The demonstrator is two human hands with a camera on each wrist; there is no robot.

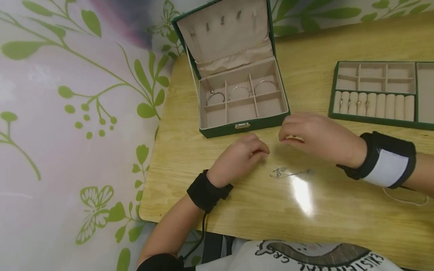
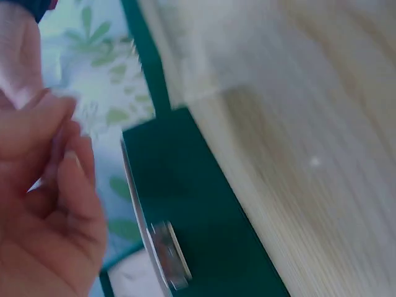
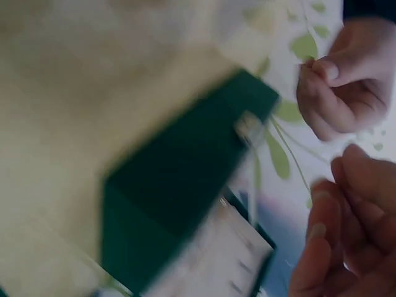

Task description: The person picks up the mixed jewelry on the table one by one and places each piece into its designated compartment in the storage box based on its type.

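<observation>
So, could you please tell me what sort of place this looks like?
Probably a home tabletop set up for sorting jewellery: a wooden table against leaf-patterned wallpaper, with an open green jewellery box holding bangles and a ring tray beside it.

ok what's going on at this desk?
A person sits at a wooden table with both hands just in front of an open green jewellery box. The left hand and right hand have curled fingers; whether they pinch anything cannot be told. Three bracelets lie in the box's back compartments. A thin chain lies on the table near the hands, and a ring tray lies on the right.
</observation>
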